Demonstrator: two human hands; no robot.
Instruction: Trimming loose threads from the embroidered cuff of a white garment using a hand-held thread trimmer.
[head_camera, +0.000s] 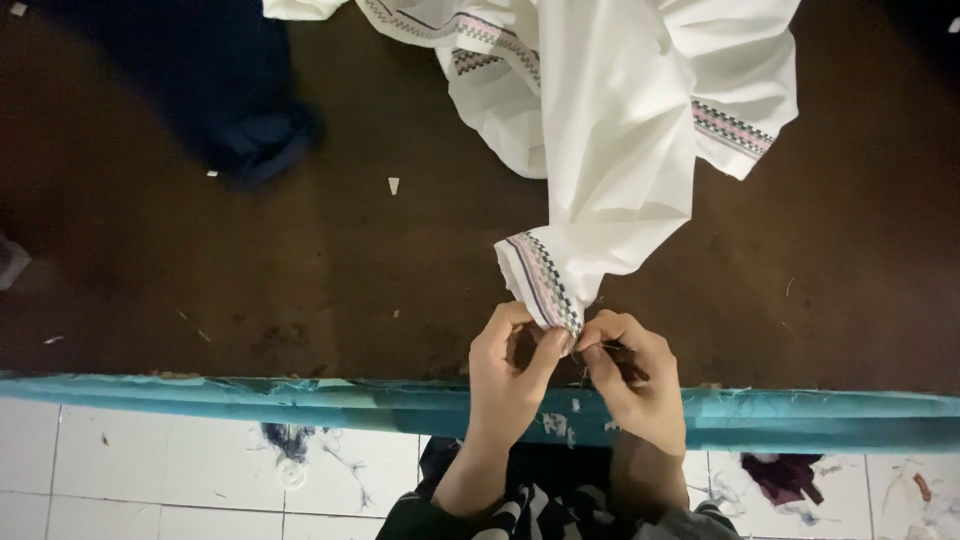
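A white garment (610, 130) with bands of patterned embroidered trim lies bunched on a dark brown table (300, 270). One trimmed edge (545, 285) hangs toward me. My left hand (510, 375) pinches that trimmed edge between thumb and fingers. My right hand (635, 380) is right beside it, fingers closed on a small dark tool held at the edge of the trim; I cannot tell what kind of tool it is.
The table's near edge is covered with a teal strip (200, 395). A dark blue cloth (250, 130) lies at the far left. Small scraps (393, 185) dot the table. Below, white floor tiles (150, 470) carry thread bits and a dark fabric scrap (780, 475).
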